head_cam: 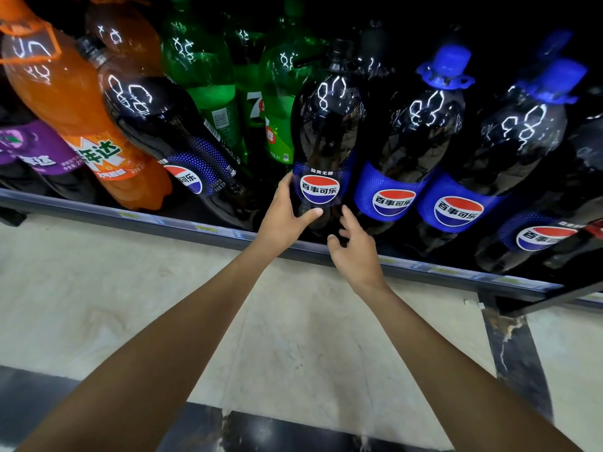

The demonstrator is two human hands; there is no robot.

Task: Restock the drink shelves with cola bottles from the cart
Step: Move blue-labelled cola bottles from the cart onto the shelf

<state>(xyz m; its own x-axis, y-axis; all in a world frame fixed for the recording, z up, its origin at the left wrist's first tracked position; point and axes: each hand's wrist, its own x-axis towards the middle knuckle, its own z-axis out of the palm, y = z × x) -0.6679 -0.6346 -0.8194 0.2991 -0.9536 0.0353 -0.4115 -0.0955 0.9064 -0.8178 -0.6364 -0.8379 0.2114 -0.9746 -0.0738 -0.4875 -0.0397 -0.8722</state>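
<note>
So your left hand (pixel 287 213) has the black-cap cola bottle (pixel 326 135) by its lower body, fingers wrapped round the left side and thumb laid across the front just under the round logo. The bottle stands upright at the very front of the shelf, its base right behind the shelf rail (pixel 163 220).

Your right hand (pixel 355 252) is half open, fingers loosely curled at the bottle's lower right and thumb spread out over the rail. It isn't gripping anything, and I honestly can't tell if the fingertips touch the plastic or sit just off it.

Room is tight. On the right, the blue-label bottle (pixel 408 141) sits just beside yours, almost no gap at label height. On the left, the tilted bottle (pixel 169 135) leans away, so there's a dark open wedge beside your left knuckles. The green bottles (pixel 202 76) stand behind that gap. In front of the rail it's all pale floor (pixel 163 288) under both your forearms.
</note>
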